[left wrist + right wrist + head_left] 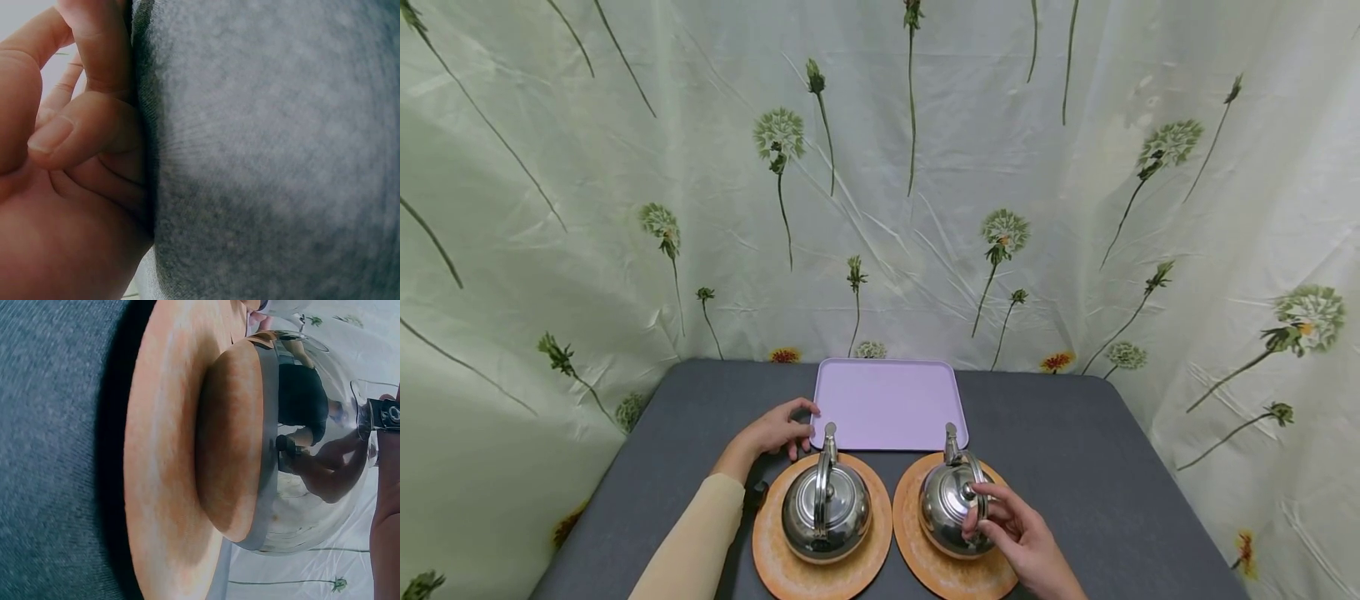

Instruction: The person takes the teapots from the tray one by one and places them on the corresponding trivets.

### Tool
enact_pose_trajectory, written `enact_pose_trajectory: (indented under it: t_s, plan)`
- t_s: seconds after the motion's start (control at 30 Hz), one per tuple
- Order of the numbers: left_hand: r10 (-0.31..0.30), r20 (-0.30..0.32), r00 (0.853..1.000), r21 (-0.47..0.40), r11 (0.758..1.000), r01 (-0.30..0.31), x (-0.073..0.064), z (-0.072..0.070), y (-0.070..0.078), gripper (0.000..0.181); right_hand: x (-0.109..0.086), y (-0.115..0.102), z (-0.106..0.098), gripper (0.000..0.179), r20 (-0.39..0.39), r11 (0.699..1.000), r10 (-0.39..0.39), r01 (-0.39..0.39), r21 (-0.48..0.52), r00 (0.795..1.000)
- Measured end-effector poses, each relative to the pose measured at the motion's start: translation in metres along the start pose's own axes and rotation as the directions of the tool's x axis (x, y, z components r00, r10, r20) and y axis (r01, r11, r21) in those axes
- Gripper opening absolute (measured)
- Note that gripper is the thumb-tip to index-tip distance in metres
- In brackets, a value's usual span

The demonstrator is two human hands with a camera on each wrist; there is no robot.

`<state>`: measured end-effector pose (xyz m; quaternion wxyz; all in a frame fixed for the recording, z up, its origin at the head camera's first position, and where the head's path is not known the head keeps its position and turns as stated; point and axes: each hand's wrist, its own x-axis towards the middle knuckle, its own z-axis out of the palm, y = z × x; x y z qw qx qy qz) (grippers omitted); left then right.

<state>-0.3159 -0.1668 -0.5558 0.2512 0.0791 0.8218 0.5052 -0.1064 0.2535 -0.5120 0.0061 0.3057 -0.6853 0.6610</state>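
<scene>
Two shiny steel kettles sit upright on round orange-brown boards. My right hand [1026,542] holds the raised handle [982,498] of the right kettle [938,504], fingertips and thumb around its near side. In the right wrist view that kettle [300,481] has its base on the board [165,462]. My left hand [772,431] lies low by the left edge of the lilac tray [887,404], fingers loosely bent, fingertips right at the rim. The left wrist view shows this hand [75,206] against the grey cloth [281,137]. The left kettle [823,525] stands untouched.
The left board [767,542] and right board [913,542] lie side by side at the front of the grey-covered table [1075,467]. Behind the table hangs a pale curtain [880,208] printed with dandelions. Both spouts point toward the tray.
</scene>
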Motion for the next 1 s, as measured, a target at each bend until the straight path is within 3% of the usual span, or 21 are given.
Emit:
enact_pose_trajectory:
  t_s: [0.27, 0.5, 0.77, 0.9, 1.0]
  plan:
    - [-0.01, -0.007, 1.0, -0.009, 1.0, 0.01, -0.002, -0.001, -0.004, 0.036, -0.002, 0.0, 0.004, 0.047, -0.042, 0.994, 0.11, -0.109, 0.033, 0.993]
    - [-0.016, -0.008, 1.0, -0.005, 1.0, 0.016, -0.002, -0.004, -0.006, 0.035, 0.001, 0.007, 0.003, 0.045, -0.01, 0.996, 0.014, -0.013, 0.093, 1.0]
    - [0.031, 0.007, 0.999, 0.03, 0.999, -0.031, -0.001, -0.002, -0.001, 0.038, 0.001, 0.003, -0.001, 0.046, -0.017, 0.993, 0.062, -0.06, 0.097, 0.998]
    - [0.045, -0.037, 0.998, 0.035, 0.998, -0.043, -0.005, 0.002, -0.002, 0.045, -0.001, -0.001, -0.005, 0.055, 0.033, 0.987, 0.044, -0.049, 0.15, 0.998]
    - [0.052, -0.111, 0.992, 0.054, 0.997, -0.047, -0.013, 0.003, -0.002, 0.048, -0.003, -0.004, -0.014, 0.06, 0.029, 0.993, 0.018, -0.021, 0.119, 0.999]
